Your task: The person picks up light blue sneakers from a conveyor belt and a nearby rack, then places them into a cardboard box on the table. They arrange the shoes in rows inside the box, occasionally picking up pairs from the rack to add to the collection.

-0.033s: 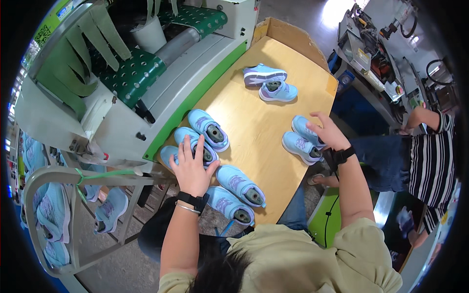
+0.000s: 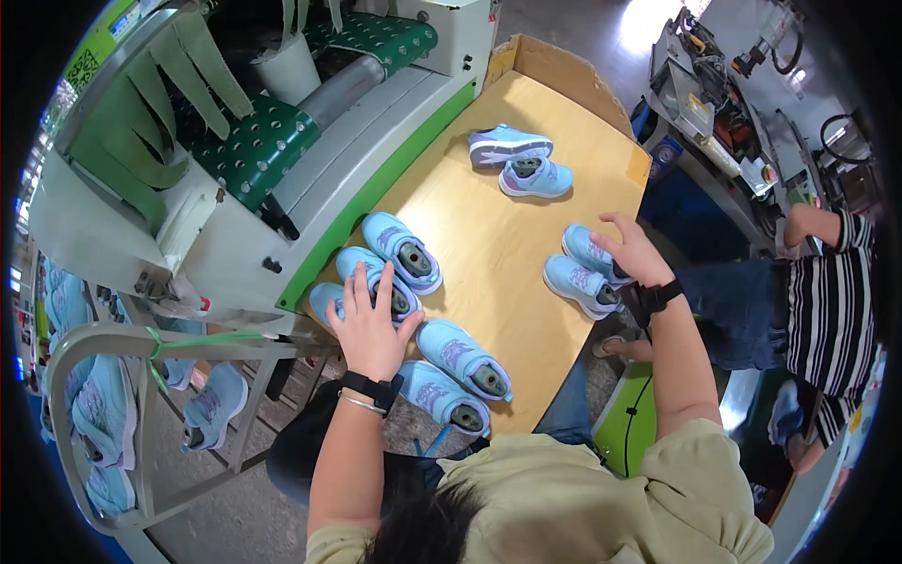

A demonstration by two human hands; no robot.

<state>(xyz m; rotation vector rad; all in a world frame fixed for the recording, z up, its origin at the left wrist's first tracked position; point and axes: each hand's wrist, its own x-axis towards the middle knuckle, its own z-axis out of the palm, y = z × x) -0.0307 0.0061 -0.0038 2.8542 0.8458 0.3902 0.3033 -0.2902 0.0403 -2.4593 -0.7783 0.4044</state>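
Light blue shoes with grey forms inside lie on a tan tabletop (image 2: 489, 273). My left hand (image 2: 368, 324) rests with spread fingers over a blue shoe (image 2: 355, 261) in the left group, partly covering the shoe at its left. Another shoe (image 2: 401, 252) sits just beyond it. Two shoes (image 2: 460, 355) lie to the right of that hand at the near edge. On the right, my right hand (image 2: 641, 256) curves over a pair, thumb and forefinger apart, beside the farther shoe (image 2: 584, 246); the nearer shoe (image 2: 575, 284) lies below it.
Another pair (image 2: 534, 176) sits at the far side, one shoe tipped on its side. A machine with a green perforated belt (image 2: 254, 150) borders the left. A metal rack (image 2: 141, 348) with shoes stands lower left. At right, a person in a striped top (image 2: 827, 320) works.
The other person's hand, blurred with something pale before, now shows a blue shoe. My own hands and the shoes on the tabletop stay nearly as they were.
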